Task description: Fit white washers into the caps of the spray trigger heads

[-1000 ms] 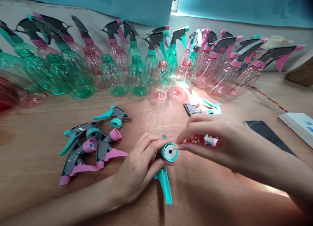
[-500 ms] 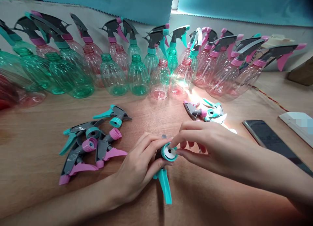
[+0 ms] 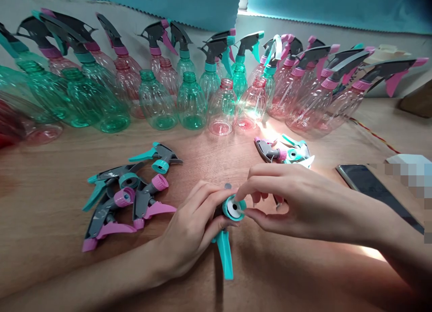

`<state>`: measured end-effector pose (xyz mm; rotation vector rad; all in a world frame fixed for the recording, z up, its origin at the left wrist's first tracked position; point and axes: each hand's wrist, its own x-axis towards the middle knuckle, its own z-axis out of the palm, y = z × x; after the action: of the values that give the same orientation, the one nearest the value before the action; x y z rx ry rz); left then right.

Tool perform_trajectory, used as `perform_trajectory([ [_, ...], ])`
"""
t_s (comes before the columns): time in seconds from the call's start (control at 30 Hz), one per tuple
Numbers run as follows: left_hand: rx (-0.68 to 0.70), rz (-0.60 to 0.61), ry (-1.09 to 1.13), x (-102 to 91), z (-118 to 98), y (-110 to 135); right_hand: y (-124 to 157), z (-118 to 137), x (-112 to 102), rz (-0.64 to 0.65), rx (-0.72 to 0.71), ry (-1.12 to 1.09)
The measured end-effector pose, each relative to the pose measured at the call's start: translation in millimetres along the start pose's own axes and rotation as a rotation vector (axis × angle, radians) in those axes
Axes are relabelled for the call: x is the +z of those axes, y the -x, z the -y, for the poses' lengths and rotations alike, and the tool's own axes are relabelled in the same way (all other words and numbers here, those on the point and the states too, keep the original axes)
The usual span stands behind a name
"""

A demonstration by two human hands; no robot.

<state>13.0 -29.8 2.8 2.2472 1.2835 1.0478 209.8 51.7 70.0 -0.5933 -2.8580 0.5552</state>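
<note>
My left hand (image 3: 192,226) is wrapped round a grey spray trigger head (image 3: 225,253) with a teal lever and a teal collar. The collar's opening faces up, and the lever points down towards me. A white washer (image 3: 234,207) with a dark centre hole sits in the collar, slightly tilted. At its right edge, the thumb and forefinger of my right hand (image 3: 280,195) pinch the washer. The other right fingers are curled behind. Further left lie several loose trigger heads (image 3: 145,199), some pink and some teal. A smaller group of loose trigger heads (image 3: 275,153) rests beyond my right hand.
Clear green and pink bottles (image 3: 191,107) stand in rows at the back, several without tops and several with trigger heads fitted. A phone (image 3: 374,190) lies to the right, near a white object (image 3: 408,159). A red and yellow cord (image 3: 374,134) runs across the table (image 3: 209,159).
The washer's tilt in the collar has shifted slightly, and my right thumb and forefinger have moved a little. My left hand keeps its hold on the trigger head. The view has shifted slightly.
</note>
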Motion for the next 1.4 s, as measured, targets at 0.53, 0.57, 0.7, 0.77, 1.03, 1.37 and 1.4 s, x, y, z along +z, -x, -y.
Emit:
perform_trajectory([
  [0.53,0.098,-0.035,-0.03,3.1,1,2,-2,4,3,-0.028,-0.005,-0.004],
  [0.57,0.092,-0.031,-0.028,3.3,1,2,-1,5,1,-0.011,0.01,0.013],
  [0.7,0.077,-0.023,-0.03,3.6,2,3,-1,7,4,0.003,0.029,0.031],
  [0.77,0.049,-0.026,-0.04,2.7,3,3,-3,8,10,-0.051,0.018,0.038],
  [1.03,-0.068,-0.032,0.03,0.2,-3,3,-5,10,15,-0.098,-0.011,-0.086],
  [1.37,-0.023,-0.049,-0.299,-33.7,-6,-18,0,16,-9,-0.338,-0.013,-0.047],
  [1.4,-0.021,-0.034,-0.335,-41.1,-5,-23,0,16,-10,-0.343,-0.002,-0.04],
])
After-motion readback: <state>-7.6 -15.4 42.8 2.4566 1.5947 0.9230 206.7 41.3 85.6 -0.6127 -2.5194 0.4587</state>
